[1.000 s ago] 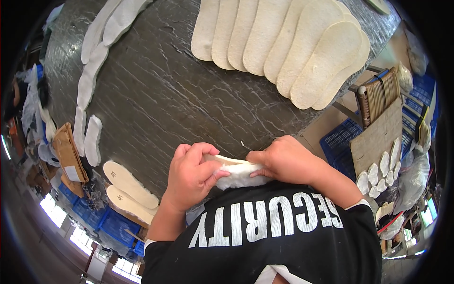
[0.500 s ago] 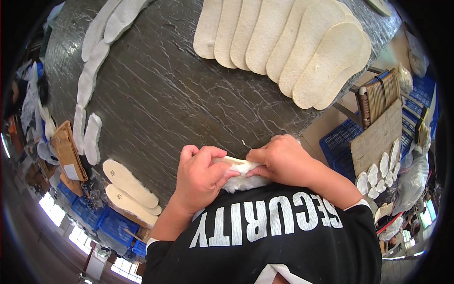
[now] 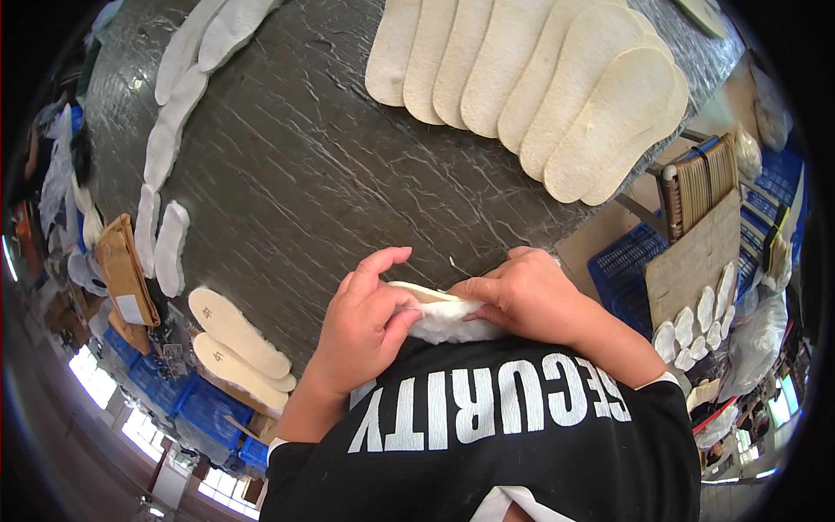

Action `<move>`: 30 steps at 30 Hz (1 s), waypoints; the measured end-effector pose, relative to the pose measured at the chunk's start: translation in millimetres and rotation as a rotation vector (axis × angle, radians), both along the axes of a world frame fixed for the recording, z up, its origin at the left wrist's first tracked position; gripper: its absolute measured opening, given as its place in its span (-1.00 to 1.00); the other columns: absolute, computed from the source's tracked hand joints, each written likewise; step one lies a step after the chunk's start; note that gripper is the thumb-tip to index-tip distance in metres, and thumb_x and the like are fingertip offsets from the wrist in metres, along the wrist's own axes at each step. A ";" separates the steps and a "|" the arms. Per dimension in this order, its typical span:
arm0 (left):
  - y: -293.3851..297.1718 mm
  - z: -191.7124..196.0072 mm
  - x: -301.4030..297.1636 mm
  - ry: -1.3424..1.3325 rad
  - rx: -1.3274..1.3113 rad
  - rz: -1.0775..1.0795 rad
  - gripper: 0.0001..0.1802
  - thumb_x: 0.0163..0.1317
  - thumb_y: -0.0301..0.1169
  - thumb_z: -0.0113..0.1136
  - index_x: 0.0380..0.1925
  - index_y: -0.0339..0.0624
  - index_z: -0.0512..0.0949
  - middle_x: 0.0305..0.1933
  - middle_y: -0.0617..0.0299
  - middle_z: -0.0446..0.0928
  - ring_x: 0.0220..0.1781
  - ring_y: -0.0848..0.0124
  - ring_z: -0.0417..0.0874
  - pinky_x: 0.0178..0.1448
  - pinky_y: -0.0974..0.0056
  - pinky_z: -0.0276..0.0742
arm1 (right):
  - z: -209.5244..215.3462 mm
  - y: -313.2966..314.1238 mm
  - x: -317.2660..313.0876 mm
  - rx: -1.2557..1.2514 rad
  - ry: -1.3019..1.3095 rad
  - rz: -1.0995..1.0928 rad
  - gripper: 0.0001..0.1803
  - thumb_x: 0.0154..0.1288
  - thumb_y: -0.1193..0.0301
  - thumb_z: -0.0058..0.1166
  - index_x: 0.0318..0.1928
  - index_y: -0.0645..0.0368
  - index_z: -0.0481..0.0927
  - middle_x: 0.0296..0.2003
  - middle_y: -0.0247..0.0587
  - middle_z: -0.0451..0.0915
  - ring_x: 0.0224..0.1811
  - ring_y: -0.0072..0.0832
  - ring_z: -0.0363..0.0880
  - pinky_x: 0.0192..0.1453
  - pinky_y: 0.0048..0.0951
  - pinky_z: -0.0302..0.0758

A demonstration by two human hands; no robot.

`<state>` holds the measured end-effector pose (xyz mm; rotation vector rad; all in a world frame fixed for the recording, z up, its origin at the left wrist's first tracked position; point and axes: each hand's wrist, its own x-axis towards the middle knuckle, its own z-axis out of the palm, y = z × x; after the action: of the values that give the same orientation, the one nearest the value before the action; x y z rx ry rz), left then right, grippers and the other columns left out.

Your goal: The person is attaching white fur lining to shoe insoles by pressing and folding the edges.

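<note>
Close to my chest, at the table's near edge, I hold a white fleecy insole [image 3: 445,322] with a cream-coloured edge along its top. My left hand [image 3: 370,311] pinches its left end between thumb and bent fingers, while the index finger is raised off it. At the other end my right hand [image 3: 528,294] grips it, thumb on the fleece side and fingers over the edge. Its underside is partly hidden by my hands. On the dark table [image 3: 287,165] ahead, a fanned row of cream insoles [image 3: 609,122] overlaps at the far right.
White fleecy insoles [image 3: 176,117] run in a line along the table's left side. Two cream insoles [image 3: 239,331] lie at the near left, beside a brown cardboard piece [image 3: 129,270]. Blue crates [image 3: 622,265] and a board with white pieces [image 3: 696,270] are at the right.
My left index finger has lifted off the insole and straightened. More of the insole's cream edge and white fleece shows between my hands. My right hand keeps its grip.
</note>
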<state>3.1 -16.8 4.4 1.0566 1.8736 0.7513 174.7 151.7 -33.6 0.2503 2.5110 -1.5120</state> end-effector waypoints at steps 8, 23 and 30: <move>2.4 -3.1 0.2 0.118 0.065 -0.049 -0.85 -0.03 -0.55 0.34 -0.44 -0.19 0.57 -0.06 0.08 0.61 -0.28 0.22 0.56 -0.09 0.20 0.46 | -2.8 2.3 2.8 -0.036 0.020 0.005 -0.71 0.08 0.22 0.27 -0.13 -0.15 0.68 -0.58 -0.36 0.62 -0.53 -0.31 0.55 -0.26 -0.28 0.40; -13.6 -10.5 3.8 -0.233 0.307 0.350 -0.33 -0.08 -0.68 0.44 0.10 -0.29 0.41 0.18 -0.08 0.39 -0.12 0.42 0.63 0.10 0.28 0.52 | 1.2 1.4 -3.9 -0.039 -0.017 -0.047 -0.83 0.12 0.32 0.25 -0.26 0.01 0.63 -0.64 -0.21 0.57 -0.54 -0.18 0.58 -0.34 -0.21 0.46; -11.7 -4.0 -3.8 -0.043 0.208 0.242 -0.69 -0.10 -0.62 0.43 -0.29 -0.31 0.60 -0.25 0.16 0.55 -0.19 0.32 0.54 -0.10 0.32 0.50 | 1.6 -1.9 -1.1 -0.049 0.015 -0.076 -0.81 0.07 0.36 0.27 -0.25 0.01 0.63 -0.65 -0.24 0.57 -0.55 -0.21 0.58 -0.35 -0.23 0.45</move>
<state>-0.7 -28.5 0.4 0.9403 1.9380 1.1205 173.6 149.8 -31.9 0.3318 2.4988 -1.6067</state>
